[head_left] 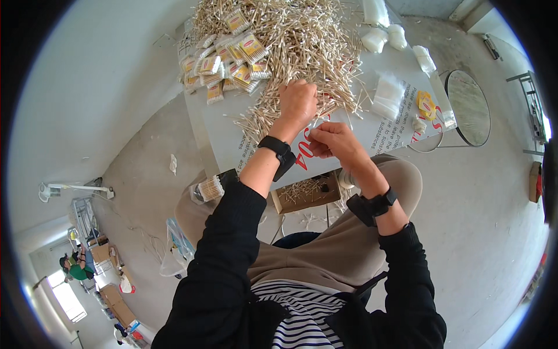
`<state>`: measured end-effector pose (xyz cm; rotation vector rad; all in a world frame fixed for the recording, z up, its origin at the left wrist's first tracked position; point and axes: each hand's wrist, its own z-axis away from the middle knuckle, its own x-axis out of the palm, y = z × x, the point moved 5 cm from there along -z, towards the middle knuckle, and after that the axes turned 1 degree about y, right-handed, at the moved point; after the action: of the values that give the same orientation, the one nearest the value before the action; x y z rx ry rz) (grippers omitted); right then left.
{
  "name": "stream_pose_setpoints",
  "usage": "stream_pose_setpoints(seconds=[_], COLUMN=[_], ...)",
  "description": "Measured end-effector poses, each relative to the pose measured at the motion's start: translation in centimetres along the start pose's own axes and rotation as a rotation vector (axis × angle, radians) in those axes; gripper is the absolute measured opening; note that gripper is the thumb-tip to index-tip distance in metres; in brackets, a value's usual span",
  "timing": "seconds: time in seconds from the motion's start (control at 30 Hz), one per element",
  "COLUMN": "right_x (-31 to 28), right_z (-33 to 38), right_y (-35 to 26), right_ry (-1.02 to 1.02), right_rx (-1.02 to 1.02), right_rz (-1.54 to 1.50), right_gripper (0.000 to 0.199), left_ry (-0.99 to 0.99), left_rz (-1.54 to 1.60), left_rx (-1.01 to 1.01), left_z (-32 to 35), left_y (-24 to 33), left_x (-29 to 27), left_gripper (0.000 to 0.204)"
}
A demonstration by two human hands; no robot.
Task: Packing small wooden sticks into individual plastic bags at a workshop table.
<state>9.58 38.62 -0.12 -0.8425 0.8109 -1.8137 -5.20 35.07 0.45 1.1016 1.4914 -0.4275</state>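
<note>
A big loose heap of cotton swabs (308,43) covers the far middle of the table. My left hand (299,103) rests at its near edge with the fingers curled in, and whatever they hold is hidden beneath the hand. Just to the right and nearer to me, my right hand (337,141) is closed in a pinch. Small pale tips at its thumb and forefinger look like cotton swabs, partly covered by the fingers. Filled packs of swabs (251,49) with yellow labels lie piled left of the heap.
Clear empty bags (388,96) and a yellow label stack (426,105) lie on the table's right (363,129). White plastic bundles (375,39) sit farther back. Below the near edge is a cardboard box (288,202) with swabs; another swab bundle (209,189) is by my left knee. A round-topped stool (468,107) stands right.
</note>
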Motion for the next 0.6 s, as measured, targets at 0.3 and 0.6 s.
stream_pose_setpoints(seconds=[0.3, 0.6], right_x=[-2.0, -1.3], right_z=[-0.3, -1.4], right_y=[1.7, 0.3], right_ry=[0.083, 0.145], right_rx=[-0.016, -0.249], right_rz=[-0.265, -0.532], right_gripper=[0.024, 0.033], left_ry=[-0.003, -0.146], left_rz=[0.252, 0.578], left_rx=[-0.097, -0.243], left_z=[-0.4, 2.5], left_y=[-1.5, 3.0], left_x=[-2.2, -4.2], left_gripper=[0.009, 0.004])
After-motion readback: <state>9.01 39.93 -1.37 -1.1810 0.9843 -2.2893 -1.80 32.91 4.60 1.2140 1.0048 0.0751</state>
